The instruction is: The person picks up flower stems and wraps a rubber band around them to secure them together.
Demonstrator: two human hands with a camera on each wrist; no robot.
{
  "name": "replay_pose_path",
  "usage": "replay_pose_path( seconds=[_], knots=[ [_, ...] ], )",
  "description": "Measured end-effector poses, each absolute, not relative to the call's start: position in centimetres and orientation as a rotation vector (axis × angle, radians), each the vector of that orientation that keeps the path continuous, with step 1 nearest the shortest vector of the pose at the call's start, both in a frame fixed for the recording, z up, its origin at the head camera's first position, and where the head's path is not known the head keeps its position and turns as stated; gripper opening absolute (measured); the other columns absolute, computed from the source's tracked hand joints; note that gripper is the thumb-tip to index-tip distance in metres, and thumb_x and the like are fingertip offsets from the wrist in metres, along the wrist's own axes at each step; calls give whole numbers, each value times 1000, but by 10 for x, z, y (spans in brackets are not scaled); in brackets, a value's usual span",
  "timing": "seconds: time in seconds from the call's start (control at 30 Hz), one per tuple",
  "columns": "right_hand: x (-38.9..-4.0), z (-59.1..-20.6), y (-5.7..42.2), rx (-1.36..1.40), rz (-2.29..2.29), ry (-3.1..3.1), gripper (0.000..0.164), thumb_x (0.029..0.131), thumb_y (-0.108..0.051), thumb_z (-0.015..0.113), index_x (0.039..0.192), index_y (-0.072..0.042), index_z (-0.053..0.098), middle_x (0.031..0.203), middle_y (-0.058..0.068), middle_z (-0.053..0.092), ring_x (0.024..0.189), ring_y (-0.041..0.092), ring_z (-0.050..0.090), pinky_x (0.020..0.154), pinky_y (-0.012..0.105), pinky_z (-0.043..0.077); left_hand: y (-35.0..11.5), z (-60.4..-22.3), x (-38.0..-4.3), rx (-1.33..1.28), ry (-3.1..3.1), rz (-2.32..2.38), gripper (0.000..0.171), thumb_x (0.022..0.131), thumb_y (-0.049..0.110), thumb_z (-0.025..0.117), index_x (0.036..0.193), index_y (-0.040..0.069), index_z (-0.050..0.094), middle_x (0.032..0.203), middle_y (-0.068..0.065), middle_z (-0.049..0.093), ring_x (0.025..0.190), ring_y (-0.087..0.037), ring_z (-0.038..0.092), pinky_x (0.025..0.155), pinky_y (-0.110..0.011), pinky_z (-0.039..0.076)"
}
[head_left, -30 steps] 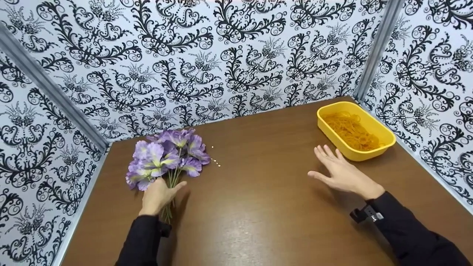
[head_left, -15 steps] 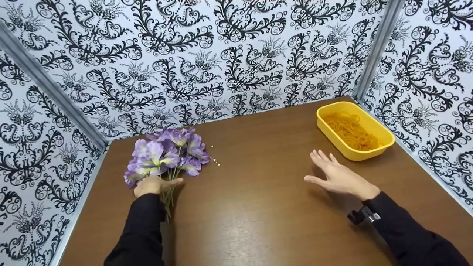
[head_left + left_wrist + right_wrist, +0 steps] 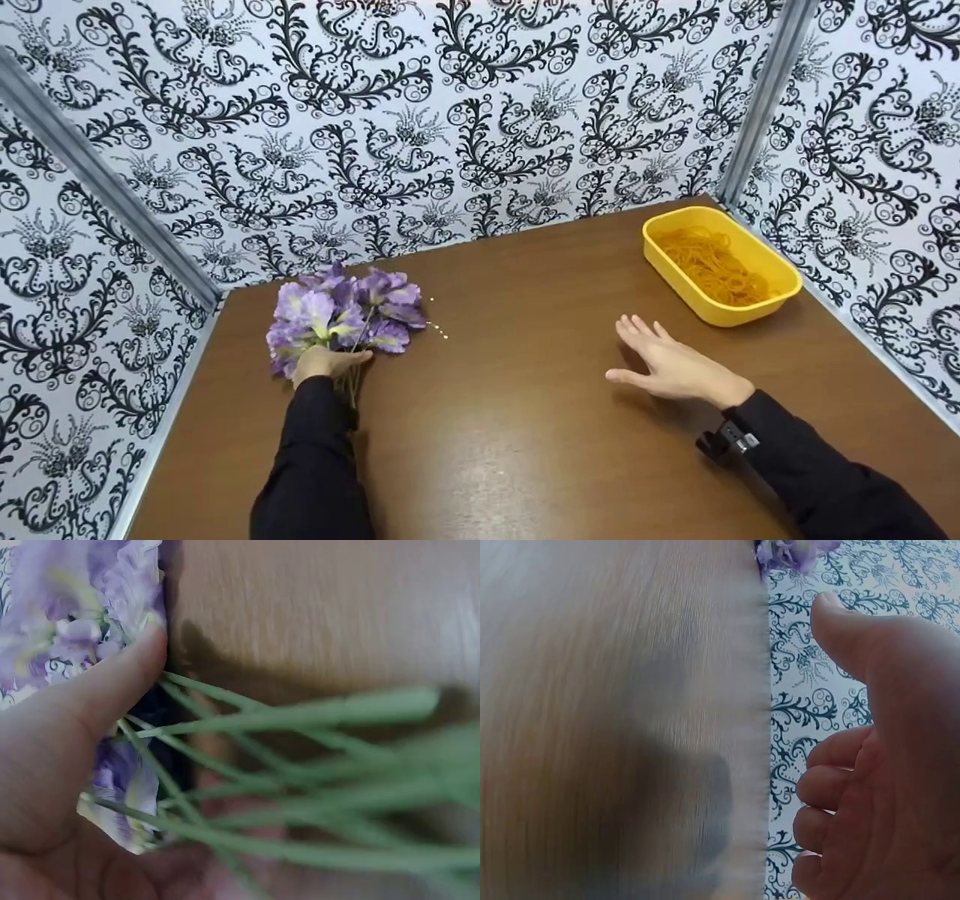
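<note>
A bunch of purple artificial flowers (image 3: 307, 311) with yellow-green centres lies at the left of the table. My left hand (image 3: 324, 362) is at the stems just below the blossoms. In the left wrist view, the green stems (image 3: 337, 711) pass between the raised, straight thumb (image 3: 124, 682) and the fingers, which are blurred and partly hidden behind them. The thumb stands apart from the fingers. My right hand (image 3: 671, 367) is held above the brown table, fingers extended and thumb spread, touching nothing. The right wrist view shows its palm (image 3: 900, 787) with nothing in it.
At the back right stands a yellow tub (image 3: 679, 283) holding a tangle of thin orange bands (image 3: 712, 266). Small white specks (image 3: 439, 328) lie right of the blossoms. Black-and-white patterned walls (image 3: 480, 112) border the brown table (image 3: 517, 397) at the back and both sides.
My left hand has moved forward along the stems, and left then right over the last second. The left blossoms have shifted slightly right. My right hand has drifted left, away from the yellow tub.
</note>
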State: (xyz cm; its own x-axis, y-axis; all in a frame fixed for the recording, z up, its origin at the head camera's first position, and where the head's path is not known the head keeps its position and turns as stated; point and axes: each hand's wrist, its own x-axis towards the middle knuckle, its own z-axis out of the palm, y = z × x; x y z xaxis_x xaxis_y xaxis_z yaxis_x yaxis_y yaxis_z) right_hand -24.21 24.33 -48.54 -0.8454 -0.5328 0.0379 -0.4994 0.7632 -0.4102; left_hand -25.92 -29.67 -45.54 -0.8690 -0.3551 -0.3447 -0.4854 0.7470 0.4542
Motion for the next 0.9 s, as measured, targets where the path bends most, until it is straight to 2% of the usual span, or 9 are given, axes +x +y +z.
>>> replay_pose_path(
  seconds=[0.2,0.3,0.4,0.5,0.6,0.67,0.77,0.9],
  knots=[
    [-241,-489,241,-852,-628,2846,100,94,-70,52,153,7,30,160,28,23,150,42,19,120,60,12,-297,-469,-266,-717,2713,1026,58,87,33,63,121,-15,59,121,-33,61,102,-40,57,90,-45,49],
    [-241,-490,239,-860,-625,2836,100,93,-70,52,154,6,30,160,27,23,150,41,19,120,60,12,-296,-475,-269,-735,2695,1218,53,87,21,49,122,-18,57,121,-32,59,104,-38,53,91,-42,46],
    [-241,-491,238,-871,-628,2824,100,94,-71,51,154,6,29,161,26,23,150,40,19,120,60,12,-295,-480,-273,-747,2597,1497,53,89,15,36,127,-22,46,121,-34,51,102,-36,51,90,-41,46],
    [-240,-492,235,-880,-632,2810,99,94,-71,50,154,5,29,161,26,23,151,40,19,120,59,12,-294,-482,-277,-835,2447,1721,38,92,13,34,116,-14,48,107,-22,51,86,-27,49,74,-36,47],
    [-240,-492,232,-893,-642,2803,98,95,-70,50,154,6,29,161,26,23,150,40,19,120,59,14,-290,-480,-283,-917,2143,2032,18,101,15,41,100,-2,45,86,-11,46,65,-16,45,55,-26,43],
    [-239,-492,231,-901,-650,2797,97,95,-68,50,154,6,29,161,26,23,150,41,19,120,58,14,-286,-477,-287,-932,1834,2266,22,106,20,45,92,5,39,76,-4,39,56,-12,38,47,-21,37],
    [-238,-493,228,-906,-661,2788,96,96,-67,50,154,6,29,161,26,23,151,40,18,120,58,14,-279,-472,-292,-918,1413,2511,35,109,24,42,79,10,31,64,2,26,49,-9,27,42,-16,27],
    [-237,-491,223,-911,-688,2771,94,97,-66,50,154,6,28,161,26,22,151,40,18,120,57,15,-266,-470,-295,-852,1067,2713,46,108,18,37,64,15,23,57,7,17,45,-6,19,41,-16,19]
  ],
)
